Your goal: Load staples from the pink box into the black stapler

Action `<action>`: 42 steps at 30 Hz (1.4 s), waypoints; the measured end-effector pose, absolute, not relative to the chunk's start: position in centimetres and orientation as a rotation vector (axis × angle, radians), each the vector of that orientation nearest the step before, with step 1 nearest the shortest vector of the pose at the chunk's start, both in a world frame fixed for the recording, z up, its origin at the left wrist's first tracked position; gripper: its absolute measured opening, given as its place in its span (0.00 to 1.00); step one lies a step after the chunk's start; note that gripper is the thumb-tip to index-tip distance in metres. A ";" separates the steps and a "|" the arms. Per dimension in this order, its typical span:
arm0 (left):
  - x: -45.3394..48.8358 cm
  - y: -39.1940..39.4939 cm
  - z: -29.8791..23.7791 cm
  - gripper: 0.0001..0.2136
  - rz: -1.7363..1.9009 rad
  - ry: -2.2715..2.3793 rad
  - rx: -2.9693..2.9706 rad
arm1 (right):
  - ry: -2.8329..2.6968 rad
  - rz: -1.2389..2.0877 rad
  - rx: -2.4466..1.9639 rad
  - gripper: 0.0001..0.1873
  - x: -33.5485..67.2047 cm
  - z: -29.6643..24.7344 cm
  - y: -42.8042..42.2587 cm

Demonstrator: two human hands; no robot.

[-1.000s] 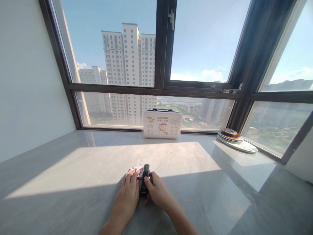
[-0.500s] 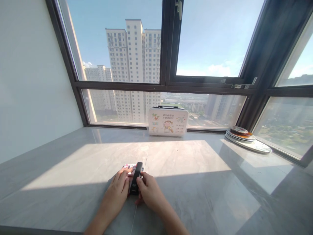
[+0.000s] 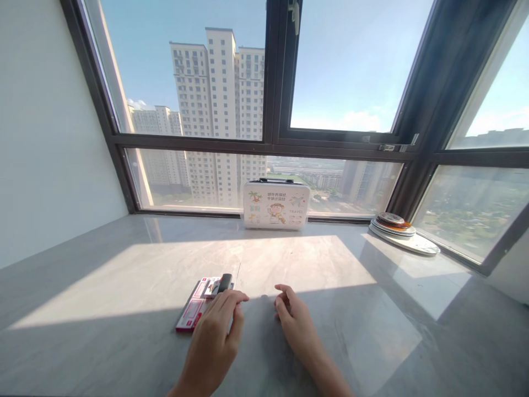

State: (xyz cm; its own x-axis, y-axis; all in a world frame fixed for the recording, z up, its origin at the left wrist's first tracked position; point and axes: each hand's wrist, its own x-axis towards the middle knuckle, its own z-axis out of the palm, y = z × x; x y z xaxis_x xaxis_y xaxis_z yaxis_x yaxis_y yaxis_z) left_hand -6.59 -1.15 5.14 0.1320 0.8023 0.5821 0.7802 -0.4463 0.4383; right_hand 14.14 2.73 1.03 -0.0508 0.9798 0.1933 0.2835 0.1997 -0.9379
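A black stapler (image 3: 225, 283) lies on a flat red-and-white box (image 3: 194, 310), left of centre on the stone ledge. A small picture-printed piece (image 3: 212, 288) is beside the stapler. My left hand (image 3: 219, 331) is open over the box's right side, its fingers stretched to the right. It covers the near part of the stapler; whether it touches it I cannot tell. To the right, apart from the box, my right hand (image 3: 295, 320) has loosely bent fingers, spread and with nothing in them.
A white case (image 3: 276, 220) with cartoon prints stands against the window at the back. Stacked plates (image 3: 417, 242) sit in the far right corner. Dark window frames (image 3: 190, 144) border the grey marbled ledge (image 3: 124, 353).
My right hand has let go of the stapler and moved right. My left hand has shifted right and nearer, uncovering the box's left side. The view has turned slightly.
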 end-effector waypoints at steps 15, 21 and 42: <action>-0.6 0.4 -0.2 0.25 0.636 1.721 2.547 | -2.055 0.291 -1.738 0.30 16.6 0.8 -1.5; -0.5 0.5 -0.5 0.25 0.658 1.732 2.546 | -2.095 0.281 -1.749 0.30 16.9 1.1 -1.5; -0.3 -0.1 1.0 0.25 0.521 1.796 2.549 | -2.160 0.158 -1.849 0.31 16.4 1.8 -1.8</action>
State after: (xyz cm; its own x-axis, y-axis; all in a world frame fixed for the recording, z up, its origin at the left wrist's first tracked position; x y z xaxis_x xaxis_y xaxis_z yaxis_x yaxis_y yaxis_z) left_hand -0.32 -0.11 0.99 0.3003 0.9127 0.2772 0.9193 -0.3544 0.1710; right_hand 16.42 -1.78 1.82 -0.1318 0.9799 0.1496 0.9478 0.1688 -0.2705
